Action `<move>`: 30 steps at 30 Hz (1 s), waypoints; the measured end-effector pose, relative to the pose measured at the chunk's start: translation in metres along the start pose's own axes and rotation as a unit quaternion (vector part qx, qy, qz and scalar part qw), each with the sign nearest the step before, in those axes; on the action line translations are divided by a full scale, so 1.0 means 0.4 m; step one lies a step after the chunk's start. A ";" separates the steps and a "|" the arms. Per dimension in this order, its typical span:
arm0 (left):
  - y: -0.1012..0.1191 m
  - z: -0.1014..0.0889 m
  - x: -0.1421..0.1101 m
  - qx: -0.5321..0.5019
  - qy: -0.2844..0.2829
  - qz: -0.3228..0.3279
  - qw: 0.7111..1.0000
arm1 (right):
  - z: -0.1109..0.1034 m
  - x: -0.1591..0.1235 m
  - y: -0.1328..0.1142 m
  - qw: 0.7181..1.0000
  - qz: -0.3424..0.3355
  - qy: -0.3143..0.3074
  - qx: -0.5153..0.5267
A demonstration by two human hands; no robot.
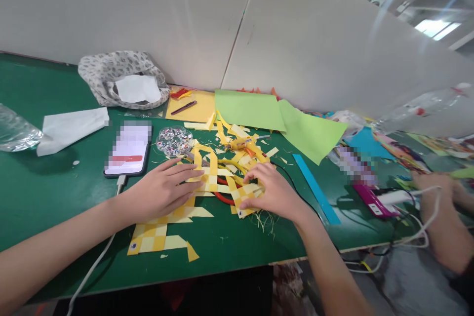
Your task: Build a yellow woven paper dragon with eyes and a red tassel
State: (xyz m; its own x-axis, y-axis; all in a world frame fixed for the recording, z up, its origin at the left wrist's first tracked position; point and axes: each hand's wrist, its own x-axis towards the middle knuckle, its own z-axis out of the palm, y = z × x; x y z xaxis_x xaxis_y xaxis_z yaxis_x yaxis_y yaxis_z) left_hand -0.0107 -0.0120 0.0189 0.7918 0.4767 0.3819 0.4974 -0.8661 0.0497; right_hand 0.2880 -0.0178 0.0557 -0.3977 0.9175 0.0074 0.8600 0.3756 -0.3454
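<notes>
My left hand point(168, 190) lies flat with its fingers stretched out over yellow-and-cream woven paper strips point(150, 234). One checked piece with a small sticker at its corner extends out below this hand. My right hand point(272, 187) has its thumb and curled fingers at a second woven paper piece point(244, 195), which also has a corner sticker. Between the hands, red-and-yellow handled scissors point(224, 198) are partly covered by the paper. Behind them is a yellow hot glue gun point(244, 143) among loose paper scraps. A clear case of googly eyes point(174, 140) sits beyond my left fingertips.
A phone point(128, 150) with a charging cable lies left. Behind are green paper sheets point(248, 108) and a patterned cloth bag point(126, 79). A blue strip point(316, 187) and a magenta power strip point(374, 201) lie right, near another person's hand point(433, 192).
</notes>
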 end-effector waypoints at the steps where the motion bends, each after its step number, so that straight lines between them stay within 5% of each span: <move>1: -0.001 0.001 0.000 0.001 0.001 0.002 1.000 | 0.006 -0.005 0.004 1.000 0.017 -0.003 0.001; 9: -0.004 0.005 -0.001 0.003 -0.002 0.006 1.000 | -0.008 -0.011 0.042 0.979 0.101 0.038 0.173; 13: -0.003 0.006 -0.003 -0.005 0.000 0.007 1.000 | -0.035 0.032 0.014 0.917 0.104 0.124 0.364; 15: -0.002 0.005 -0.003 -0.008 0.002 0.005 1.000 | -0.033 0.069 -0.010 0.897 0.106 0.115 0.413; 21: -0.004 0.004 -0.001 -0.009 -0.017 0.002 1.000 | 0.015 0.160 -0.041 0.930 0.094 0.052 0.353; 30: -0.006 0.010 -0.002 -0.031 -0.034 -0.001 0.999 | 0.031 0.182 -0.031 0.975 0.090 0.054 0.197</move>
State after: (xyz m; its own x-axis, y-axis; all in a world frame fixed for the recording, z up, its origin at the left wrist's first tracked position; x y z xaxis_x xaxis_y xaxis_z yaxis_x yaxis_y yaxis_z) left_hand -0.0110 -0.0095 0.0146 0.8144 0.4858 0.3174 0.4778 -0.8718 0.1081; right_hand 0.2443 0.0427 0.0488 -0.1982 0.9802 0.0046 0.7148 0.1477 -0.6835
